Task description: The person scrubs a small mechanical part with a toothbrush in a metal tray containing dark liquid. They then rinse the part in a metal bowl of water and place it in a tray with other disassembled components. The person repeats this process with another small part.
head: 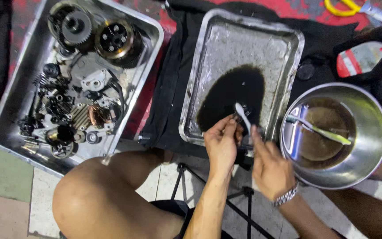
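My left hand (pixel 221 142) pinches a small dark metal part (pixel 239 117) over the near end of a steel tray (pixel 288 40) that holds a pool of black oily liquid (pixel 233 90). My right hand (pixel 268 166), with a metal watch band on the wrist, grips a toothbrush (pixel 243 116) whose pale head rests against that part. The part is mostly hidden by fingers and brush.
A second steel tray (pixel 21 79) at left is packed with several gears, springs and engine parts. A round steel bowl (pixel 372 146) at right holds brown liquid and a green toothbrush (pixel 328 131). Black cloth (pixel 169 88) lies under the middle tray. My bare knee (pixel 98 199) is in front.
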